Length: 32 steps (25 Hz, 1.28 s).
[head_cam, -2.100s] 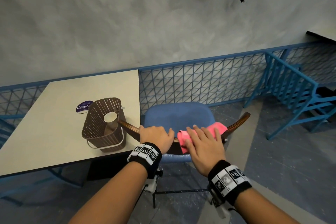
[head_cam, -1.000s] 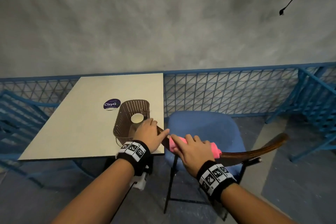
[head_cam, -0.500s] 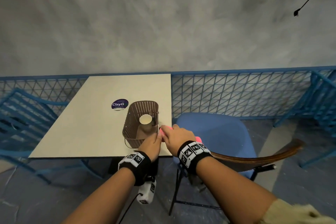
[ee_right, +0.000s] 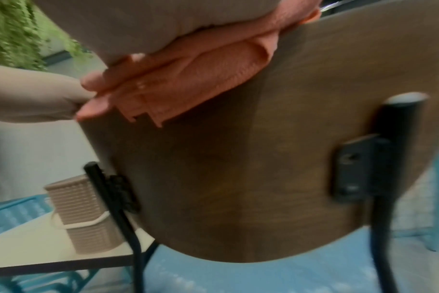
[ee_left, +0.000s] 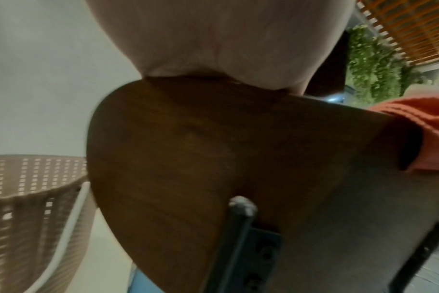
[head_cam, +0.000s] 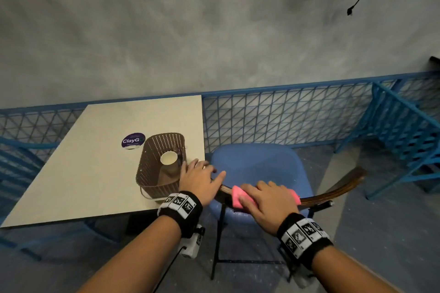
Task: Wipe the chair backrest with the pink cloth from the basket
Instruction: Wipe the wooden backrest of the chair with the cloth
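The right hand (head_cam: 266, 200), fingers flat on the cloth (head_cam: 237, 195), has slid right along the backrest (head_cam: 333, 194); the left hand (head_cam: 197, 181), fingers loose, steadies it. Wiping continues.
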### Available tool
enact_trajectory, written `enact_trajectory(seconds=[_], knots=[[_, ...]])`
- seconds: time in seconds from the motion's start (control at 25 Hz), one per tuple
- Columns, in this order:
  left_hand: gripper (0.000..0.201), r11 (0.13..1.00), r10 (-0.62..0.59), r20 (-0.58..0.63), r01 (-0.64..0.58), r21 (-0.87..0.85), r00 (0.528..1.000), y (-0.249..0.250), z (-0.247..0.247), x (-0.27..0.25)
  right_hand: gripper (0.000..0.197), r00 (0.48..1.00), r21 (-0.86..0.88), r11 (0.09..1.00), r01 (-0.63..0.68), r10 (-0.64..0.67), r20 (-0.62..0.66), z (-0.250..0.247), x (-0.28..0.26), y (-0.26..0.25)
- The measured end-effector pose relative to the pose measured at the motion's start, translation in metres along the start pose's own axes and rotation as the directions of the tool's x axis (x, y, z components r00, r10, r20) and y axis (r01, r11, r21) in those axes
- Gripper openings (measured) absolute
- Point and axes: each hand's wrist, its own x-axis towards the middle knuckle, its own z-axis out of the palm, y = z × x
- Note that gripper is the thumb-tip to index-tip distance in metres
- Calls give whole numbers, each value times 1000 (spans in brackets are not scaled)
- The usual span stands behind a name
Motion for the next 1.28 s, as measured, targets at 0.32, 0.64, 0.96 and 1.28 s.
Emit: enact_trajectory(seconds=[0.32,0.64,0.96,1.28], knots=[[68,980,107,127,-126,155,986,92,10,-9,42,953,-138,960,-243,210,-217,-2,-40,79],[77,978,27,231,-73,193,972,100,11,3,48,969,-157,965,-209,182,-168,-8,-42,113],[76,966,4,261,-71,247,965,102,8,4,51,893,3,897,-443,441,-84,-26,-14,240],[68,959,-39,263,-37,280,964,104,8,6,57,928,-80,927,-367,359,-102,-23,-15,240]])
